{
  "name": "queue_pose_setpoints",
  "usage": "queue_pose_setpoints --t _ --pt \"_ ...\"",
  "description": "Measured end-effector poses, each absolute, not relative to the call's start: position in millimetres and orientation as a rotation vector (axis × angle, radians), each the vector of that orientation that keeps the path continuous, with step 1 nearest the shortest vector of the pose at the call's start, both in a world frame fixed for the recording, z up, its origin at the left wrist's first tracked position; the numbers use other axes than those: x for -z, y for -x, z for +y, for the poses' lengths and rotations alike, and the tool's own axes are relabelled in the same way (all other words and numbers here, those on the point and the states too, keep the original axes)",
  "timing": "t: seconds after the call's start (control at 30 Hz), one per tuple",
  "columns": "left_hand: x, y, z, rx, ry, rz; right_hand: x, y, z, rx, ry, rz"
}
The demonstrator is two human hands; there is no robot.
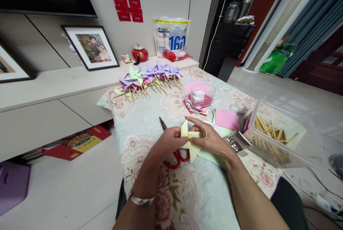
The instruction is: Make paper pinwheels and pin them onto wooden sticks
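Note:
Between my two hands is a pale yellow paper pinwheel (194,150), its blades folded in toward the middle. My left hand (171,140) pinches it from the left, thumb near its centre. From the right, my right hand (209,135) grips it with the thumb also by the centre. Scissors with red handles (173,161) lie on the table under my hands; the dark blades point away to the left. Beside my right hand are pale green paper sheets (211,156), a pink sheet (227,119) and an opened box of small metal pieces (233,144).
Finished pinwheels on sticks (152,74) lie along the table's far side. A round clear tub (203,93) stands by patterned paper pieces (193,108). At right, a clear plastic bin (284,151) holds many sticks (270,133). A floral cloth (142,130) covers the table.

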State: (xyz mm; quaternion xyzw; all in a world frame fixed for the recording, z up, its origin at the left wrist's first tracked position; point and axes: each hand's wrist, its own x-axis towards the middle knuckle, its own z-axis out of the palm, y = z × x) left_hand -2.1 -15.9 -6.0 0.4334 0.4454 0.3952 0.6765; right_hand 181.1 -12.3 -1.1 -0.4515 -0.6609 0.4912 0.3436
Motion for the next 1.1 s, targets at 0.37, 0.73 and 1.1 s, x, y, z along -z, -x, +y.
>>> queue_pose_setpoints --t 0.37,0.73,1.1 --pt "8 -11 -20 -1.055 -0.813 0.808 6 -167 -7 -1.372 1.008 -1.111" --pt "5 -20 -20 -1.164 -0.712 0.958 12 -159 -9 -1.391 0.963 -1.104" --pt "10 -6 -16 -1.196 -0.660 0.956 11 -173 -4 -1.420 0.898 -1.131"
